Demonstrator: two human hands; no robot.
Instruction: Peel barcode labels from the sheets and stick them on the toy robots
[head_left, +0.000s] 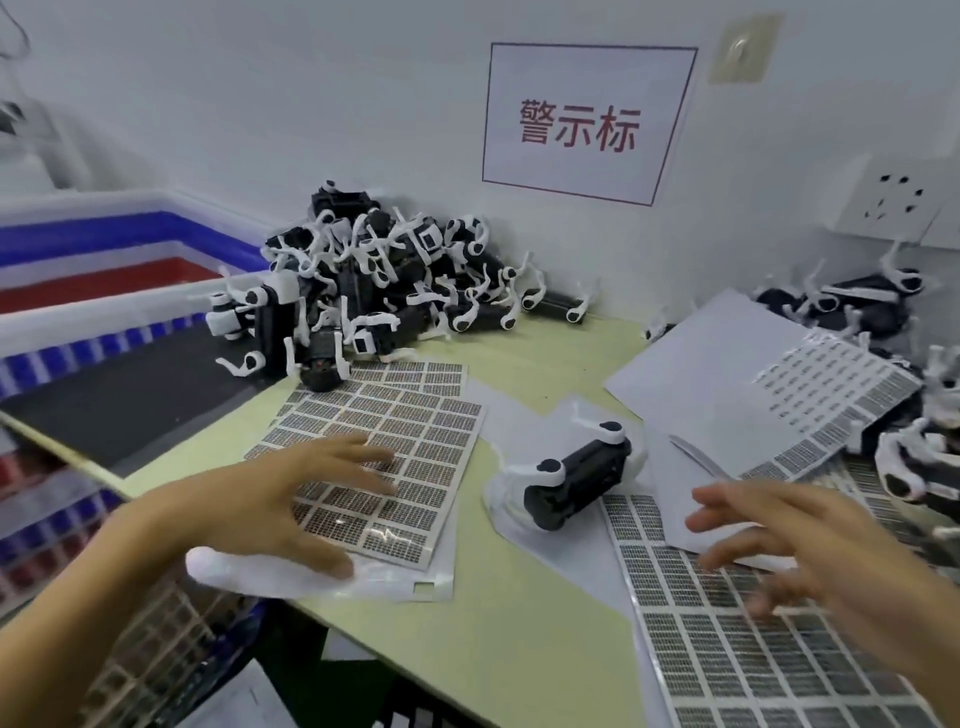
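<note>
A black and white toy robot (576, 475) lies on its side on the table's middle, between my two hands. My left hand (280, 499) hovers with spread fingers over a sheet of barcode labels (415, 447) and holds nothing. My right hand (810, 551), blurred and with fingers apart, is above a second label sheet (727, 654) at the front right. A third, partly peeled sheet (821, 395) lies at the right. A heap of toy robots (374, 280) sits against the back wall.
More toy robots (862, 301) lie at the far right by the wall. A blue, red and white crate (104, 260) and a black conveyor belt (119, 400) run along the left. A white sign (587, 124) and a socket (893, 202) hang on the wall.
</note>
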